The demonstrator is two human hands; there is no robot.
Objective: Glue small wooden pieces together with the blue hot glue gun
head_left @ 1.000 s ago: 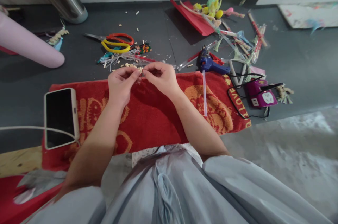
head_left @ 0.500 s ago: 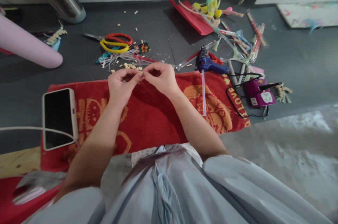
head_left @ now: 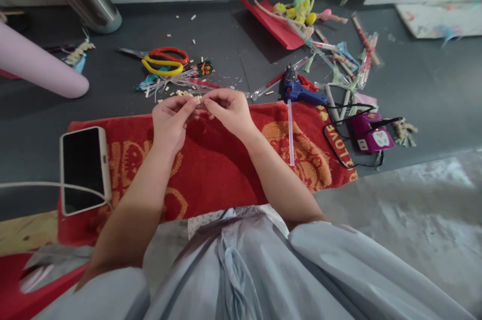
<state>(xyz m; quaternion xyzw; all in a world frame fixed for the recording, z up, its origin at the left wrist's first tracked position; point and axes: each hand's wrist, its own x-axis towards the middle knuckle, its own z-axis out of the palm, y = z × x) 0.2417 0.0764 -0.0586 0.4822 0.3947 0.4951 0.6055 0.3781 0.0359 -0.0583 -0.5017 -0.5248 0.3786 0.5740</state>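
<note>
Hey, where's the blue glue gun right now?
In the head view, the blue glue gun lies right of the right hand, at the far edge of the red towel, its translucent glue stick extending over the towel.

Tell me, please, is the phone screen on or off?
Off, it seems: the phone screen is plain black, showing no picture or light.

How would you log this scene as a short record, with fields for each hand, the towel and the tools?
Left hand: pinching a small pale piece
Right hand: fingertips close by; grip unclear
Towel: red, orange pattern, beneath the forearms
Phone: towel's left end, white cable across it
Scissors: beyond left hand, orange and yellow handles
Glue gun: blue, right of the hands
</note>
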